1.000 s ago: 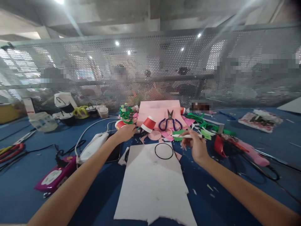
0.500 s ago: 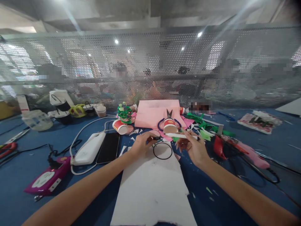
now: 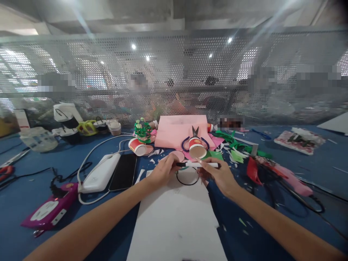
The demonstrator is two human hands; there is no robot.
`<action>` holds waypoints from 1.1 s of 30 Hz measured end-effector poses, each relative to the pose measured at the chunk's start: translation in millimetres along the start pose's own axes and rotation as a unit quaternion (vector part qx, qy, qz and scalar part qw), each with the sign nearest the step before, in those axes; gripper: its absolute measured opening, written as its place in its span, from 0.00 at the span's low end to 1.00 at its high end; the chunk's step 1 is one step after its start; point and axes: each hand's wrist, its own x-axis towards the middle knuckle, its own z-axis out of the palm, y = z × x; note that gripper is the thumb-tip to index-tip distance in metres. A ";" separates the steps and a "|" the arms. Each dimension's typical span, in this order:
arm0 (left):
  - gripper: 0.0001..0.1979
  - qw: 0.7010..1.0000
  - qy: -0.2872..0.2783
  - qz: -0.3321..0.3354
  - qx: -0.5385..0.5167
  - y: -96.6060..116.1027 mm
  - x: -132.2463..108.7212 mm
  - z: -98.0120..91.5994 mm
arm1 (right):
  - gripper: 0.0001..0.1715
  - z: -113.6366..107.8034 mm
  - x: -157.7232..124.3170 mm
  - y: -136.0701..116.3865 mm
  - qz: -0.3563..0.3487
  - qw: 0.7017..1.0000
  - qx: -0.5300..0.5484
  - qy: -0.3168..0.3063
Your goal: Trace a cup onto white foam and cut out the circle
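Head view: both bare hands meet over the far end of a large white flat sheet with a ragged edge (image 3: 176, 217), on which a thin black circle outline (image 3: 188, 177) is drawn. The left hand (image 3: 163, 168), a second earlier well to the left beyond a dark-screened phone (image 3: 123, 172), is now at the centre, its thumb and fingers pinched narrowly around a small black pen cap (image 3: 180, 164). The right hand (image 3: 223, 177) grips a slender white-barrelled marker (image 3: 194, 164) between thumb and fingers, level above the circle. Half a second ago a gap separated cap and marker; now they lie end to end in one line, which suggests the marker is being capped and the outline needs no further stroke, though whether the cap is fully seated cannot be told. A red-and-white paper cup (image 3: 197, 148), mouth toward the person, rests untouched beyond the hands, in front of dark-handled metal scissors (image 3: 195, 131), and a pink paper sheet (image 3: 174, 132) lies behind.
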 end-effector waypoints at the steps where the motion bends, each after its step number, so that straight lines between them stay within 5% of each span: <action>1: 0.05 1.000 -0.005 0.007 0.020 1.7 -0.3 -1.0 | 0.17 -1.4 0.6 0.1 -0.010 0.999 -0.034 -0.002; 9: 0.08 0.987 -0.075 0.070 0.124 14.6 -2.2 -8.5 | 0.16 -4.7 -8.1 0.7 -0.111 0.954 -0.263 -0.086; 18: 0.10 0.978 -0.062 0.105 0.168 24.7 -4.9 -8.2 | 0.23 6.2 -21.3 6.1 -0.151 0.920 -0.357 -0.057; 26: 0.11 0.970 -0.038 0.125 0.206 15.5 -2.5 -12.8 | 0.25 7.0 -13.1 -8.5 -0.172 0.879 -0.432 -0.103; 29: 0.09 0.964 -0.034 0.075 0.254 3.4 -3.0 -15.6 | 0.20 2.0 -9.7 -20.3 -0.168 0.850 -0.499 -0.038; 33: 0.10 0.957 0.034 -0.004 0.288 -11.4 -4.2 -16.8 | 0.16 -20.0 -19.7 -27.6 -0.133 0.782 -0.592 0.146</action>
